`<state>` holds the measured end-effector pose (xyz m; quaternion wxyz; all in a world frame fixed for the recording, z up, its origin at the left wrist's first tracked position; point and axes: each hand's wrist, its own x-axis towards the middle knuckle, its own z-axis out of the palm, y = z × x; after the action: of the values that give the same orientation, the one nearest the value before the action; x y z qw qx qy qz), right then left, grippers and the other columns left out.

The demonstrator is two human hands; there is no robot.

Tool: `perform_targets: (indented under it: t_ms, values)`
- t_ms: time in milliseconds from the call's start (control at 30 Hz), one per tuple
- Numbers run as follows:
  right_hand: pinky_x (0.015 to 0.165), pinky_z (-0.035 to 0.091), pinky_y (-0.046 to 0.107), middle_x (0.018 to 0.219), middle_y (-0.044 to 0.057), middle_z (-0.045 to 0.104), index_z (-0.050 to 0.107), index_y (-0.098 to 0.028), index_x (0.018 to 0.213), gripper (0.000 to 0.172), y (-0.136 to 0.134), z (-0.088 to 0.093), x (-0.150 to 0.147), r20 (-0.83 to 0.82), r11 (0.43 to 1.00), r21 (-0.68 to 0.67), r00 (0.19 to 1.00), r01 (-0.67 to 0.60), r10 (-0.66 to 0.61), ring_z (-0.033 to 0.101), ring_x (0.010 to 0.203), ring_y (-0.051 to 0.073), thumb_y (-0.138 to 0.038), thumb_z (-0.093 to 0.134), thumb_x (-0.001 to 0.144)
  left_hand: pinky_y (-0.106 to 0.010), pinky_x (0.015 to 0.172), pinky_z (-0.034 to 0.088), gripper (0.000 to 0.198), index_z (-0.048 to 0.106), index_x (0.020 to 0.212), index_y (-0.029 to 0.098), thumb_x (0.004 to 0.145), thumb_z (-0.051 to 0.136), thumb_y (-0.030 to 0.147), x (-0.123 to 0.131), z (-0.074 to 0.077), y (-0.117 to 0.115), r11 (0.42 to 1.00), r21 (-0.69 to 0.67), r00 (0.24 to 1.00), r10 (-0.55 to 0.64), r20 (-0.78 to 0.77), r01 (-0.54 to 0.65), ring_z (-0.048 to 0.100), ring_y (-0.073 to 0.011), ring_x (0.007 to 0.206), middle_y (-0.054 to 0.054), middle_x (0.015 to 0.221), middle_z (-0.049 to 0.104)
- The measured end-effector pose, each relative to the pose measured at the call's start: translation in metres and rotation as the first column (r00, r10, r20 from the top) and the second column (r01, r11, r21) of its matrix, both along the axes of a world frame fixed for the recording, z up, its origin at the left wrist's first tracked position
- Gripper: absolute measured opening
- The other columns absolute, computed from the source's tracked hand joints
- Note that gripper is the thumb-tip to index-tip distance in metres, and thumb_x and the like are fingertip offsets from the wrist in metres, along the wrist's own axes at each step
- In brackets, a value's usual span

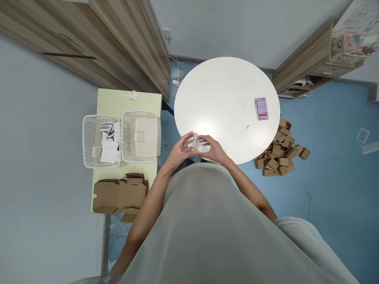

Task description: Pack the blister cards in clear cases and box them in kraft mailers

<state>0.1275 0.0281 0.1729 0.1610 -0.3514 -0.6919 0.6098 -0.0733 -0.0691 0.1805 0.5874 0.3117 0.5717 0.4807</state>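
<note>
at the centre of the frame, over the near edge of the round white table (227,98), the left hand (177,152) and right hand (214,150) both pinch a small clear plastic piece (195,142) between their fingertips. at the left, two white baskets (89,134) stand on a pale green side table (115,100), flat cardboard boxes (118,195) lying below them.

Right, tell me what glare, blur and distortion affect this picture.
Head view: glare pools on the round white table just beyond the hands; a small purple object on it is pixelated; wide-angle distortion bends the wooden cabinets and walls outward; the small clear plastic piece between the left hand and right hand is hard to make out.
</note>
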Motion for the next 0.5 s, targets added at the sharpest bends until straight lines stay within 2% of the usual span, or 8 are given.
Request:
perform_targets:
  t_ms: [100, 200, 300, 500]
  values:
    - [0.114, 0.061, 0.051, 0.141, 0.008, 0.066, 0.07, -0.03, 0.142, 0.077, 0.002, -0.007, 0.014, -0.019, 0.995, -0.094, 1.0, 0.015, -0.017, 0.072, 0.124, 0.029, -0.05, 0.1, 0.074, -0.058, 0.121, 0.055, 0.1, 0.062, 0.159, 0.025, 0.074, 0.098, 0.062, 0.016, 0.001, 0.005, 1.0, -0.016, 0.998, -0.021, -0.052, 0.02, 0.055, -0.0437, 0.154, -0.017, 0.167, 0.058]
    - [0.116, 0.06, 0.052, 0.133, 0.006, 0.067, 0.071, -0.028, 0.134, 0.076, 0.003, -0.011, 0.023, -0.042, 0.98, -0.197, 0.999, 0.009, -0.017, 0.074, 0.119, 0.028, -0.05, 0.103, 0.069, -0.058, 0.121, 0.055, 0.096, 0.067, 0.153, 0.023, 0.071, 0.101, 0.059, 0.024, 0.001, 0.007, 0.999, -0.04, 0.999, -0.02, -0.042, 0.018, 0.062, -0.0423, 0.147, -0.017, 0.157, 0.067]
    - [0.116, 0.06, 0.052, 0.134, 0.007, 0.07, 0.071, -0.026, 0.13, 0.077, 0.0, -0.012, 0.028, -0.049, 0.961, -0.278, 0.999, -0.004, -0.01, 0.074, 0.12, 0.028, -0.048, 0.105, 0.065, -0.057, 0.121, 0.056, 0.091, 0.071, 0.148, 0.021, 0.069, 0.102, 0.055, 0.028, 0.0, 0.005, 0.998, -0.057, 0.999, -0.032, -0.024, 0.031, 0.067, -0.0411, 0.14, -0.016, 0.144, 0.074]
    - [0.117, 0.059, 0.054, 0.136, 0.009, 0.073, 0.068, -0.025, 0.126, 0.081, -0.01, -0.004, 0.031, -0.012, 0.949, -0.315, 1.0, 0.015, -0.02, 0.074, 0.124, 0.03, -0.049, 0.108, 0.06, -0.056, 0.121, 0.056, 0.082, 0.074, 0.141, 0.022, 0.069, 0.103, 0.049, 0.028, 0.004, 0.0, 0.996, -0.059, 0.998, -0.067, -0.02, 0.066, 0.071, -0.037, 0.132, -0.013, 0.133, 0.077]
